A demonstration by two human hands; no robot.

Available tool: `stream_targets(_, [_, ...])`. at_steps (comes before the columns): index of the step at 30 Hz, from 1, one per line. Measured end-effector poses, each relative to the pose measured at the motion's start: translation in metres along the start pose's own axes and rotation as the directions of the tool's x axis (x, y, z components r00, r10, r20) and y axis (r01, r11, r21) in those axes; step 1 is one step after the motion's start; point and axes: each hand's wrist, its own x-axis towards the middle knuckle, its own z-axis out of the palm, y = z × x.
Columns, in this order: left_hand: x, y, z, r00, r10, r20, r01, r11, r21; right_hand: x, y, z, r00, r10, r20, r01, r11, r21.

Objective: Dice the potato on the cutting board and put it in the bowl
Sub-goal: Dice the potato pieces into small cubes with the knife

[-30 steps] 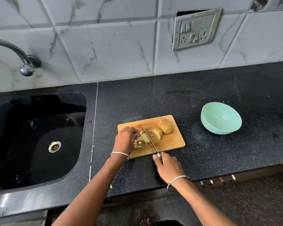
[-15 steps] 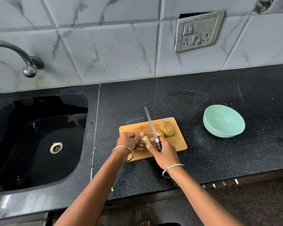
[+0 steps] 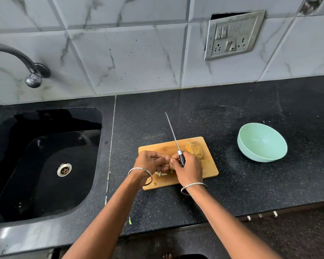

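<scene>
Right hand (image 3: 188, 170) grips knife (image 3: 173, 136), blade pointing toward upper frame; left hand (image 3: 151, 162) fingers pinch a potato piece (image 3: 171, 166) over cutting board (image 3: 208, 168) at centre; bowl (image 3: 261, 142) stands right on tabletop (image 3: 232, 113).

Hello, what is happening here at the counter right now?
A person is dicing a potato on a wooden cutting board. The right hand grips a knife by its black handle, blade pointing up and away from the board. The left hand meets it over a piece of potato held between the fingers. A few cut pieces lie on the board, and a larger unpeeled chunk waits near its far edge. The green bowl to the right is empty.
</scene>
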Motion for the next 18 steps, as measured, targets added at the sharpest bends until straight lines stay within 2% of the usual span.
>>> stream_targets(3, [0.004,0.0,0.0,0.998,-0.031,-0.06,0.028,0.999,-0.039,0.001,0.001,0.001,0.999,0.032,-0.026,-0.032,0.999,-0.009])
stream_targets(6, [0.007,-0.002,-0.004,0.997,-0.03,-0.068,0.03,1.0,-0.006,0.003,0.001,-0.004,0.997,0.043,0.063,-0.041,0.999,-0.036])
stream_targets(11, [0.01,0.001,-0.004,0.998,-0.055,-0.038,0.056,0.998,0.039,0.008,-0.003,-0.006,0.987,0.0,0.158,-0.01,0.998,0.062])
stream_targets(18, [0.011,0.007,-0.009,0.998,-0.051,-0.036,0.054,0.995,0.08,0.015,0.003,-0.006,0.992,-0.017,0.125,-0.003,0.987,0.162])
